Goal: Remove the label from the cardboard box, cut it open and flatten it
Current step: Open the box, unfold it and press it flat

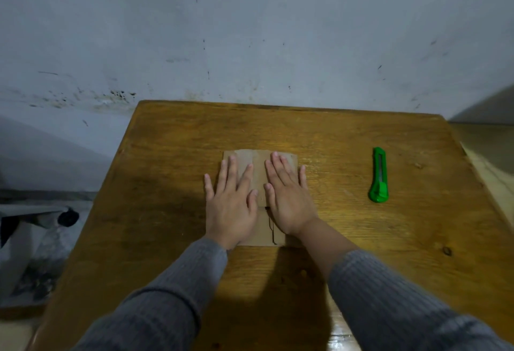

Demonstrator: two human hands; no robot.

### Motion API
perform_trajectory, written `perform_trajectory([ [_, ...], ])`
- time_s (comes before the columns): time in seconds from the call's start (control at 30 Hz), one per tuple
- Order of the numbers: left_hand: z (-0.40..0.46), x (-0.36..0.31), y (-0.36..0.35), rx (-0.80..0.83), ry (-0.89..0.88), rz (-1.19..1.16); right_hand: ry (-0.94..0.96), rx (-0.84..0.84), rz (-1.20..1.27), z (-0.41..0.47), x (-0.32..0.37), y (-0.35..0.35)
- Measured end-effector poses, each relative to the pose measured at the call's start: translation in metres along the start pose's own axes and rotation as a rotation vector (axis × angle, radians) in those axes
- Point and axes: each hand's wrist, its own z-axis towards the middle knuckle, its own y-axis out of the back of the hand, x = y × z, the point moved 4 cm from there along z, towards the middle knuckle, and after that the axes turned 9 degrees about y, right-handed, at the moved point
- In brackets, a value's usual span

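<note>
Cardboard box [258, 161] lies flat mid-table [361, 239]. Left hand [232, 200] and right hand [288, 197] press palms down, fingers spread wide. Knife [378, 175] well right. Best: lean evenly, sweep outward along creases.

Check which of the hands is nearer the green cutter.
Right. The right hand lies flat on the cardboard, with bare table between it and the green cutter off to its right. The left hand presses the cardboard on the far side of the right one.
</note>
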Motion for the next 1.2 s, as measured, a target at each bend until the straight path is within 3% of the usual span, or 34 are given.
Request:
perform_trajectory([
  [0.2, -0.009, 0.009, 0.005, 0.042, 0.287, -0.086, -0.422, -0.027, 0.017, -0.018, -0.004, 0.000],
  [0.37, -0.019, 0.007, 0.008, 0.042, 0.258, -0.183, -0.383, -0.094, 0.194, -0.024, 0.008, 0.005],
  [0.5, -0.037, 0.007, 0.015, 0.028, 0.283, -0.425, -0.355, -0.217, 0.369, -0.040, 0.021, 0.015],
  [0.7, -0.063, -0.020, 0.038, 0.013, 0.152, -0.680, -0.355, -0.443, 0.392, -0.080, 0.030, 0.050],
  [1.2, -0.194, -0.199, 0.039, 0.170, -0.191, -0.784, -0.646, -0.638, 0.244, -0.308, -0.038, 0.109],
])
